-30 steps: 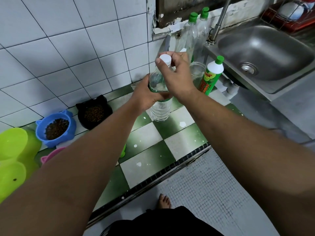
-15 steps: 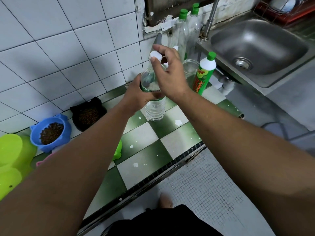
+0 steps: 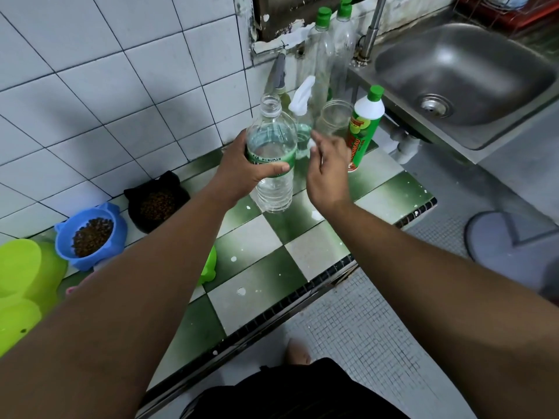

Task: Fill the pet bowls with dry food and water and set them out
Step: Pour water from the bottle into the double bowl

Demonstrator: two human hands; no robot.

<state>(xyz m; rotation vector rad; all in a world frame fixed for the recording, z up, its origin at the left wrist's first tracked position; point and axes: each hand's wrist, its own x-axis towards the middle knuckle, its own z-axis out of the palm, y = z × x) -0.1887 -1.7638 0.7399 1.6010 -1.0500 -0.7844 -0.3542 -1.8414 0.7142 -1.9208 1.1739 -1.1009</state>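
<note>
The left hand wraps its fingers and thumb around the green label band of a clear plastic water bottle. It holds the bottle upright above the green-and-white checkered tiled tabletop, which keeps the water level while the neck is uncapped. The bottle looks roughly two-thirds full.

The right hand sits just beside the bottle's shoulder, fingers curled. It pinches a small white cap at its fingertips, though blur makes the exact grip hard to read. Keeping the cap in hand probably means it can go back on after pouring.

To the left along the white tiled wall, a blue plastic cat-eared bowl and a black cat-eared bowl already hold brown kibble. That suggests the dry-food part is done for those two. Lime-green plastic bowls sit at the far left edge, apparently holding almost nothing and likely meant for the water.

Behind the bottle stand a clear glass jar and a green detergent bottle with a white shoulder, next to a stainless steel sink.
</note>
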